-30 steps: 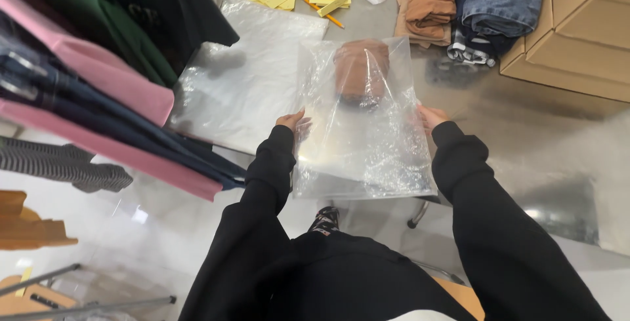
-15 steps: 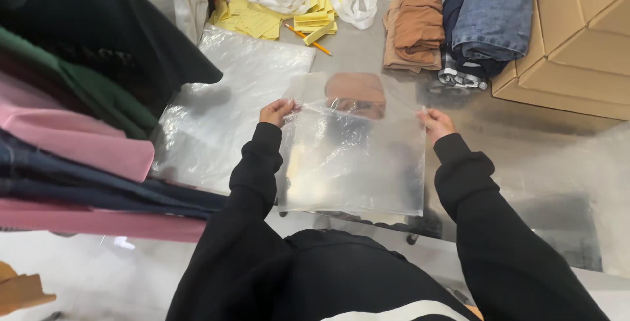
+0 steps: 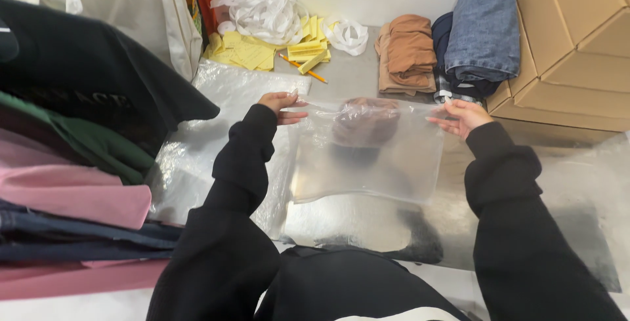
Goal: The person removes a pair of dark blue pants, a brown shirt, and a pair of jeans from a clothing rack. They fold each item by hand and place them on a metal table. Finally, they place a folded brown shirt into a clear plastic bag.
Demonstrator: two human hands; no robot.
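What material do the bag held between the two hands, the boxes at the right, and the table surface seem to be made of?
Bag: thin clear plastic film, glossy; the brown thing behind shows through it.
Boxes: brown cardboard, matte, probably corrugated.
Table: likely brushed metal, dull sheen with blurred reflections.
Left hand and right hand pinch the bag's top corners.

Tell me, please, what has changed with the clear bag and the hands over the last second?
Both hands, left hand and right hand, raised the clear plastic bag and drew it taut by its top corners. Neither let go. The stacked garments, yellow slips and cardboard boxes stayed put.
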